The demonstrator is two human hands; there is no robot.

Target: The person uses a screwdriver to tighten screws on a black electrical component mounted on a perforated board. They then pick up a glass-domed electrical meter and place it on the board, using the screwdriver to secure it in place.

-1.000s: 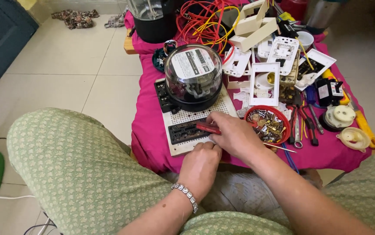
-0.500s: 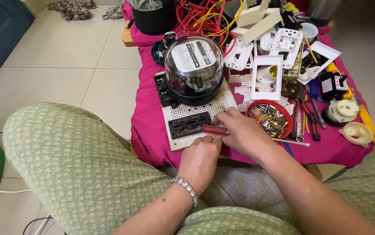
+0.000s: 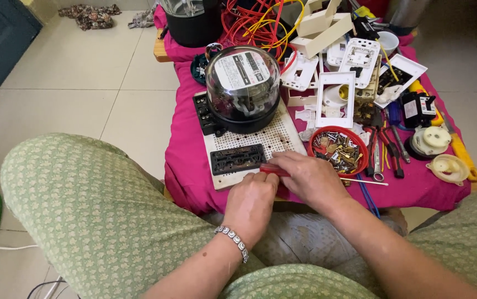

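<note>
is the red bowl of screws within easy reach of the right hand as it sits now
Probably yes. The right hand, holding a red-handled tool, lies just beside the red bowl of screws on the pink cloth, with nothing visible between them. It would have to free its fingers first.

Only real label here is the white rectangular plate (image 3: 242, 67) under the clear dome of the meter (image 3: 243, 88), tilted a bit, dark print on it. The small black box (image 3: 417, 108) at right has a whitish sticker, I think. No screens or packages.
</note>
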